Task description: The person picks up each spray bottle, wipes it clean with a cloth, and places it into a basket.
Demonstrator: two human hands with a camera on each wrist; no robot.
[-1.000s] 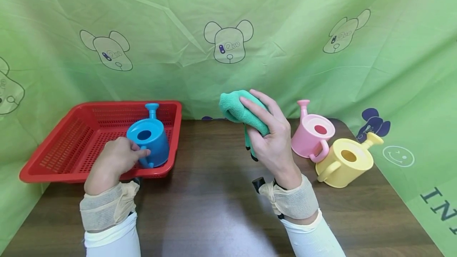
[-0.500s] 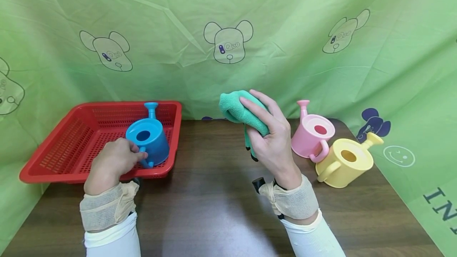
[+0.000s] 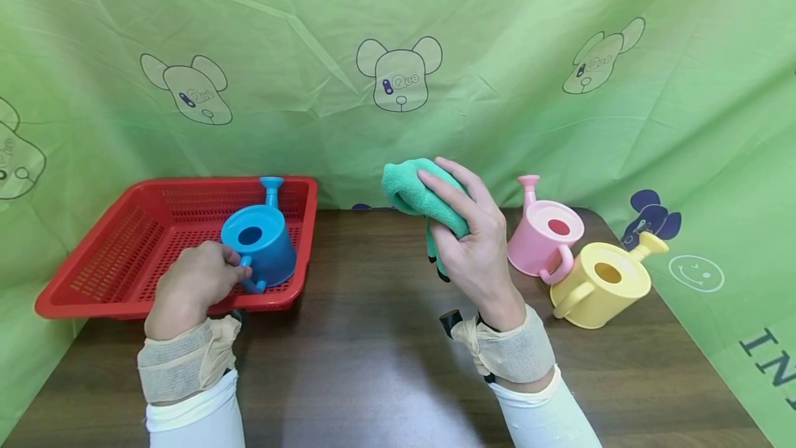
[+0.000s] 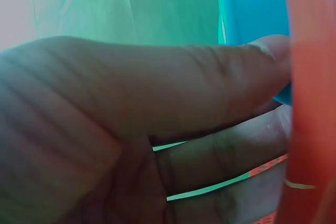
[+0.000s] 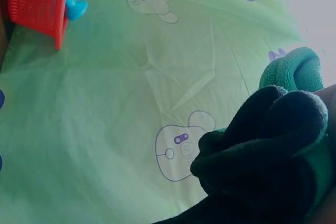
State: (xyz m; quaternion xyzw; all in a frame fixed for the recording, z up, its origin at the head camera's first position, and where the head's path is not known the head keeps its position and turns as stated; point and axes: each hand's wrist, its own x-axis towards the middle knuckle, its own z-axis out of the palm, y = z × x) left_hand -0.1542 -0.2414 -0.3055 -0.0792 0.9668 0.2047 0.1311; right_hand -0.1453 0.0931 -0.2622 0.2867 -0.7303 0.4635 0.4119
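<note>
In the head view my left hand (image 3: 195, 278) pinches the handle of a blue watering can (image 3: 273, 254) between thumb and fingers. The can stands upright at the right end of a red plastic basket (image 3: 56, 303). In the left wrist view the basket's red rim hides the fingertips and part of the can (image 4: 252, 11). My right hand (image 3: 475, 247) grips a fuzzy green plush toy (image 3: 413, 189) above the table, with thin black-tipped legs dangling under it. In the right wrist view the plush toy (image 5: 294, 72) is dark and partly out of frame.
A pink watering can (image 3: 528, 244) and a yellow watering can (image 3: 584, 303) stand close together on the right of the brown wooden table (image 3: 361, 337). Behind the table hangs a green curtain (image 3: 298, 54) with printed bear heads.
In my left hand's grip the blue watering can has turned slightly, its spout shifting a little to the right. My right hand and the plush toy stay in place.
</note>
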